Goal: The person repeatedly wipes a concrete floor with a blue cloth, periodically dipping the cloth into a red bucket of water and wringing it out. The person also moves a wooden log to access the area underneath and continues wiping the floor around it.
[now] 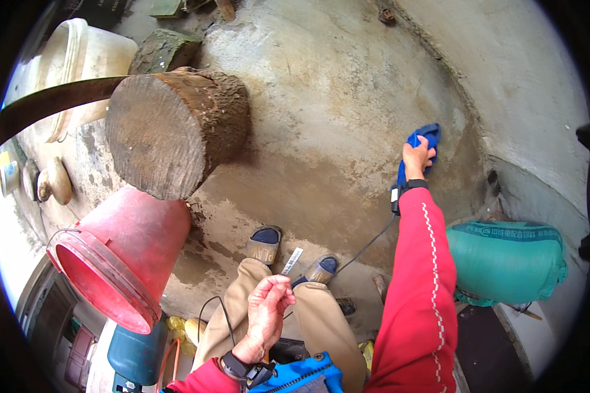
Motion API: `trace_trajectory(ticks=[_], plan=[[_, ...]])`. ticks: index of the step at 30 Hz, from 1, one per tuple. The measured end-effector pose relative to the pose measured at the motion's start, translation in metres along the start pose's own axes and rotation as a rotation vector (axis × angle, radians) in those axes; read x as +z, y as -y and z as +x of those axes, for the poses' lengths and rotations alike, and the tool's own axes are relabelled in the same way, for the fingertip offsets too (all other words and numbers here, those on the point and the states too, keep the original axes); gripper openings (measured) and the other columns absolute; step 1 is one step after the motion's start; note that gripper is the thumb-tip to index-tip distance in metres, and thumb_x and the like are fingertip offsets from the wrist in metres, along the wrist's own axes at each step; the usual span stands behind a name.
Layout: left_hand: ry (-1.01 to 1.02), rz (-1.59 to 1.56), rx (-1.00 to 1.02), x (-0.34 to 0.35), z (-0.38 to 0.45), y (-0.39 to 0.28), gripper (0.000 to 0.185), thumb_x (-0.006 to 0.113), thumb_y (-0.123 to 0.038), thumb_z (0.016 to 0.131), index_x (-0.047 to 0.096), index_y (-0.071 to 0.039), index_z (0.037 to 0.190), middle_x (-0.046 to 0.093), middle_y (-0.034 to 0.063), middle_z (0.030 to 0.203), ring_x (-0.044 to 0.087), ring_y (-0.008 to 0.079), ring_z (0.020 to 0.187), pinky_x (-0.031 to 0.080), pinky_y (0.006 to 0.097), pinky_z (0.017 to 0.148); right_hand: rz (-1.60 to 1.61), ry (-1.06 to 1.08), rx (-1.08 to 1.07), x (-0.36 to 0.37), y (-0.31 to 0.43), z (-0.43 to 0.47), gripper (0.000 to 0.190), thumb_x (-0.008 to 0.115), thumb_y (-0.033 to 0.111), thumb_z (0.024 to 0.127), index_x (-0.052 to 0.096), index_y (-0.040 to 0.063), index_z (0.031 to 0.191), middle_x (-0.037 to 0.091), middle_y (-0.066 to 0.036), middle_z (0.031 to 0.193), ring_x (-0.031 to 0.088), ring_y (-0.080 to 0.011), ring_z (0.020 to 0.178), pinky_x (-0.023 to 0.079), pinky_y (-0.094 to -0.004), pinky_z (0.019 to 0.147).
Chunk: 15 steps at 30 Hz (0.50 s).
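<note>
My right hand (417, 156) is stretched out to the right, closed around a bunched blue cloth (428, 133) against the damp concrete floor or low over it; which of the two cannot be told. A black device with a cable sits at that wrist. Low in the middle, above my knees, is my left hand (271, 304), with its fingertips drawn together near a small printed strip (292, 261). Whether the fingers hold the strip's lower end is unclear. Beneath are my sandals (264, 244) and tan trousers.
At the left stand a cut log (157, 137) with a long dark blade across its far edge, a red bucket (128, 245) and a white tub (98, 54). A green sack (509, 260) lies at the right beside the wall. A thin cable (368, 244) runs between my feet and right wrist.
</note>
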<state>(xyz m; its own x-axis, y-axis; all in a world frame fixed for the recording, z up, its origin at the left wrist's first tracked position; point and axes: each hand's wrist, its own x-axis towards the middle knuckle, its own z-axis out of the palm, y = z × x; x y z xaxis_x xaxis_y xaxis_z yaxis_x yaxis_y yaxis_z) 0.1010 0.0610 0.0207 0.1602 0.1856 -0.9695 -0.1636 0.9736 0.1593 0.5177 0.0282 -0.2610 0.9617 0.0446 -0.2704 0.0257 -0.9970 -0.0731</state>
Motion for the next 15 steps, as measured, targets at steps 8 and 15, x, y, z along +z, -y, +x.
trace_trajectory(ticks=[8,15], plan=[[-0.012,-0.018,0.008,-0.001,0.004,0.006,0.012,0.056,-0.009,0.095,0.062,-0.004,0.103,0.058,0.0016,0.083,0.057,0.0111,0.075,0.05,0.0254,0.07,0.162,0.088,-0.992,0.036,0.115,-0.121,0.027,0.066,0.005,0.066,0.066,0.021,0.087,0.056,-0.015,0.115,0.054,-0.0411,0.101,0.047,-0.0466,0.084],[-0.039,0.032,0.064,0.0,0.014,0.008,0.013,0.055,-0.007,0.094,0.063,-0.005,0.104,0.059,0.0003,0.082,0.057,0.0101,0.073,0.05,0.0247,0.068,0.946,1.138,-0.292,0.002,0.103,-0.197,0.026,0.055,-0.003,0.071,0.063,0.007,0.093,0.054,0.005,0.083,0.048,-0.0066,0.079,0.042,-0.0236,0.069]])
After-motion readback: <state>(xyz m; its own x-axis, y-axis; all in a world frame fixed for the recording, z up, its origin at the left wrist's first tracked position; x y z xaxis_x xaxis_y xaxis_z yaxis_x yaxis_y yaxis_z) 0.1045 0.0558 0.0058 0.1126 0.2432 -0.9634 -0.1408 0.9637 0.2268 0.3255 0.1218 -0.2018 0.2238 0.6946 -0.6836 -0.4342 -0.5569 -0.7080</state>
